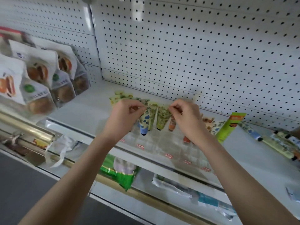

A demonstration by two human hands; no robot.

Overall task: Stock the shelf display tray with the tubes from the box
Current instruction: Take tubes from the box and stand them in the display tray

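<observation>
A clear plastic display tray [164,143] with several compartments sits on the white shelf [87,114]. My left hand [125,117] pinches the flat end of a blue-flowered tube [146,122] that hangs cap down over the tray. My right hand [186,117] pinches the flat end of a green-patterned tube [163,118] beside it, also cap down. An orange-capped tube [171,125] stands in the tray behind my right hand. More patterned tubes [121,97] lie behind my left hand. No box is visible.
Loose tubes [276,142] and a tall green tube [230,125] lie on the shelf at the right. Bagged pastries [40,82] stand at the left. A pegboard wall [194,54] backs the shelf. Green packets [121,172] lie on the lower shelf.
</observation>
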